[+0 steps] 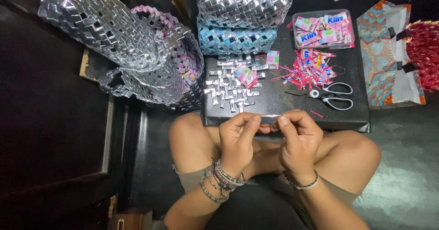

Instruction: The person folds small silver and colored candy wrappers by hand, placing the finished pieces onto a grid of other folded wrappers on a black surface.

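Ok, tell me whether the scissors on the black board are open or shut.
Shut. The scissors lie flat on the black board, blades together pointing left, white handles side by side, untouched by either hand.

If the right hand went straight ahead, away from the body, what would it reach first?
Probably the scissors. The right hand, pinching a folded silver strip together with the left hand, sits at the near edge of the black board; the scissors lie just beyond it, though height above the board is unclear.
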